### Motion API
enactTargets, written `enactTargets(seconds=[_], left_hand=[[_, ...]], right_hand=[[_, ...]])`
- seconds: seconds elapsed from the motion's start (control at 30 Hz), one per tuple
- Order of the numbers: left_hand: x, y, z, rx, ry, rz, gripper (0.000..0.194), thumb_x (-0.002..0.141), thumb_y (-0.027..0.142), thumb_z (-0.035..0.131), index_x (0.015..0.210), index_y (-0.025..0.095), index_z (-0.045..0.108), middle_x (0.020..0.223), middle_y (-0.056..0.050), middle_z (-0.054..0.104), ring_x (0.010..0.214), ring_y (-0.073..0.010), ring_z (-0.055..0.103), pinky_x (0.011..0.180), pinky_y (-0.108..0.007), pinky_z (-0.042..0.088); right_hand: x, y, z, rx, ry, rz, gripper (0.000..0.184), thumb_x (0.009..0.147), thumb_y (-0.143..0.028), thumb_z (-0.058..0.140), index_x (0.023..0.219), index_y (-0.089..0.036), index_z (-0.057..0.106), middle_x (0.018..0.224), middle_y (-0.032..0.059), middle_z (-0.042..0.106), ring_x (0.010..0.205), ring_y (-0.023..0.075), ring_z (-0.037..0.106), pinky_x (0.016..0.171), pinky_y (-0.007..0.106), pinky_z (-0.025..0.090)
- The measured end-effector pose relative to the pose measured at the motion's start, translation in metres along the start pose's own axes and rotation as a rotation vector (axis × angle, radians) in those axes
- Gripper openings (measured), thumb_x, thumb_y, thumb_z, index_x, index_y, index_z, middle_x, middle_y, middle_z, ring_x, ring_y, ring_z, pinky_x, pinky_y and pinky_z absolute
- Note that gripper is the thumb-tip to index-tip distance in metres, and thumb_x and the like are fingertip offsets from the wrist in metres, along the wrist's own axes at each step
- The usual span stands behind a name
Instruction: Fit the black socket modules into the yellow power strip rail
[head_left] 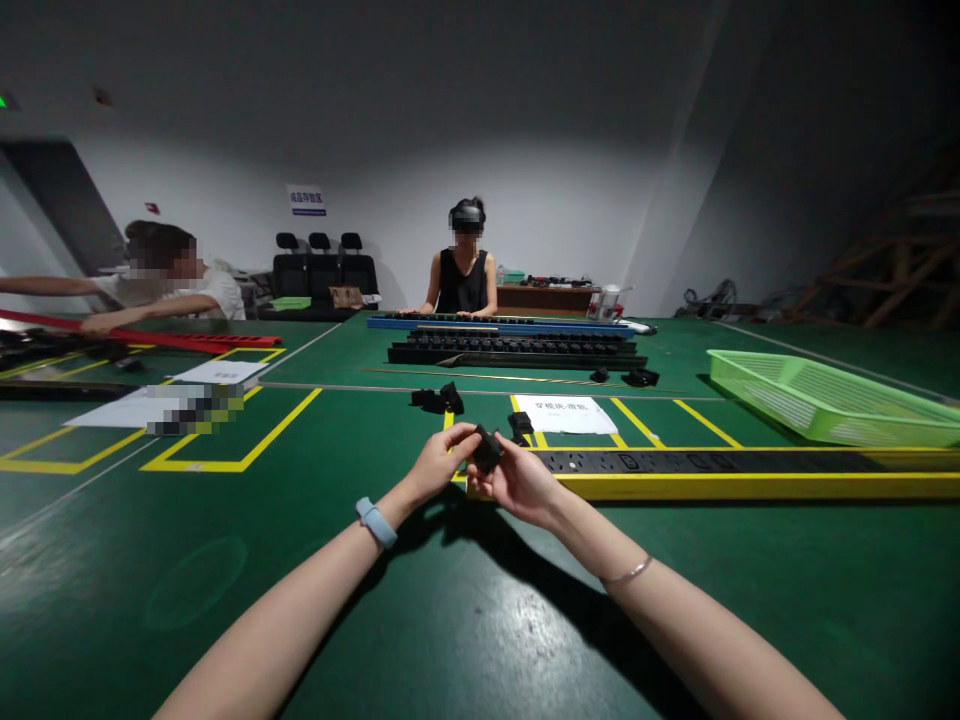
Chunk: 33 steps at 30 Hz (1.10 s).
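Observation:
Between the fingertips of both hands I hold a small black plastic block (pixel 487 449). My left hand (pixel 437 465) pinches it from the left, with a light blue band on that wrist. From the right, the fingers of my right hand (pixel 527 488) close on the same block, partly covering it. Just beyond my right hand, a long yellow rail with a black socket strip (pixel 675 462) lies on the table. Loose black blocks (pixel 439 398) lie past my left hand, and another black block (pixel 520 427) sits behind my right fingers.
A light green basket (pixel 817 400) stands at the right on the green table (pixel 187 620). A printed sheet (pixel 566 415) lies behind the yellow rail. Farther back are blue and black rails (pixel 517 350). One person sits opposite; another reaches over a red rail (pixel 172 338) at left.

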<state>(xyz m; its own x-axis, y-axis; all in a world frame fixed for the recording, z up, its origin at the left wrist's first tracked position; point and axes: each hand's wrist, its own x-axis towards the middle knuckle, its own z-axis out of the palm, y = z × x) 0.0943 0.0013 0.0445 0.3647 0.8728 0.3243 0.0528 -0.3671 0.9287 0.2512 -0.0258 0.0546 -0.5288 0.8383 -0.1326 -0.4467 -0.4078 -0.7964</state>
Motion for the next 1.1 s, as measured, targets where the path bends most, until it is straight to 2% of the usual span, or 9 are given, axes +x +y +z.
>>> enactTargets(seconds=[0.07,0.17,0.27,0.33,0.4,0.47,0.6,0.83,1.1], left_hand=[[0.002,-0.001,-0.002,-0.076,0.007,-0.062,0.036,0.08,0.046,0.063,0.096,0.014,0.064,0.097,-0.006,0.068,0.092,-0.0212,0.062,0.085,-0.032,0.047],[0.005,-0.004,-0.012,-0.284,0.084,-0.097,0.034,0.078,0.045,0.067,0.094,0.017,0.059,0.102,-0.006,0.069,0.093,-0.0186,0.063,0.088,-0.031,0.047],[0.008,-0.011,-0.026,-0.433,0.112,-0.152,0.036,0.076,0.047,0.067,0.095,0.02,0.052,0.108,-0.006,0.068,0.092,-0.0169,0.065,0.083,-0.03,0.05],[0.008,-0.02,-0.034,-0.4,0.097,-0.216,0.035,0.076,0.046,0.068,0.092,0.02,0.052,0.108,-0.006,0.068,0.087,-0.0157,0.065,0.073,-0.026,0.051],[0.007,-0.032,-0.038,-0.35,0.064,-0.288,0.033,0.076,0.045,0.069,0.088,0.018,0.053,0.1,-0.006,0.069,0.079,-0.0138,0.065,0.063,-0.021,0.049],[0.005,-0.044,-0.04,-0.327,0.017,-0.351,0.032,0.076,0.042,0.069,0.088,0.016,0.055,0.093,-0.006,0.068,0.071,-0.0125,0.065,0.058,-0.019,0.048],[0.001,-0.054,-0.04,-0.377,-0.073,-0.436,0.028,0.076,0.034,0.07,0.092,0.015,0.057,0.084,-0.005,0.067,0.073,-0.0156,0.068,0.061,-0.023,0.051],[-0.002,-0.047,-0.05,-0.477,-0.179,-0.542,0.034,0.075,0.028,0.072,0.104,0.014,0.058,0.1,-0.011,0.07,0.089,-0.0213,0.071,0.071,-0.024,0.053],[-0.003,-0.051,-0.05,-0.465,-0.203,-0.503,0.04,0.076,0.033,0.074,0.108,0.014,0.06,0.106,-0.012,0.068,0.087,-0.0188,0.07,0.072,-0.024,0.053]], right_hand=[[-0.002,0.002,0.006,0.108,0.039,0.034,0.039,0.101,-0.047,0.027,0.102,-0.019,0.054,0.091,0.0052,0.068,0.068,0.012,0.065,0.066,0.025,0.051],[-0.006,0.009,0.013,0.122,0.014,0.122,0.053,0.097,-0.061,0.021,0.106,-0.017,0.049,0.095,0.0106,0.069,0.071,0.0141,0.067,0.067,0.027,0.051],[-0.009,0.027,0.012,0.047,-0.12,0.251,0.061,0.091,-0.07,0.022,0.108,-0.017,0.045,0.097,0.0151,0.07,0.073,0.0166,0.068,0.068,0.027,0.049],[-0.009,0.043,0.005,-0.011,-0.252,0.346,0.063,0.088,-0.073,0.029,0.109,-0.016,0.046,0.098,0.0163,0.07,0.077,0.0183,0.069,0.072,0.029,0.048],[-0.007,0.058,-0.003,-0.056,-0.338,0.439,0.061,0.087,-0.072,0.038,0.104,-0.014,0.049,0.095,0.0163,0.07,0.077,0.0196,0.069,0.076,0.031,0.047],[-0.005,0.067,-0.01,-0.052,-0.35,0.452,0.053,0.088,-0.063,0.049,0.102,-0.012,0.052,0.097,0.0151,0.069,0.08,0.0185,0.069,0.08,0.031,0.045],[-0.001,0.067,-0.016,-0.05,-0.384,0.487,0.046,0.086,-0.052,0.06,0.106,-0.012,0.054,0.099,0.0142,0.069,0.087,0.0195,0.068,0.085,0.033,0.046],[-0.001,0.061,-0.017,-0.025,-0.386,0.526,0.041,0.086,-0.047,0.061,0.107,-0.012,0.053,0.099,0.0141,0.069,0.088,0.0189,0.069,0.085,0.031,0.047],[-0.003,0.061,-0.015,-0.032,-0.359,0.516,0.037,0.087,-0.043,0.06,0.106,-0.012,0.053,0.098,0.0136,0.069,0.087,0.0184,0.069,0.085,0.031,0.048]])
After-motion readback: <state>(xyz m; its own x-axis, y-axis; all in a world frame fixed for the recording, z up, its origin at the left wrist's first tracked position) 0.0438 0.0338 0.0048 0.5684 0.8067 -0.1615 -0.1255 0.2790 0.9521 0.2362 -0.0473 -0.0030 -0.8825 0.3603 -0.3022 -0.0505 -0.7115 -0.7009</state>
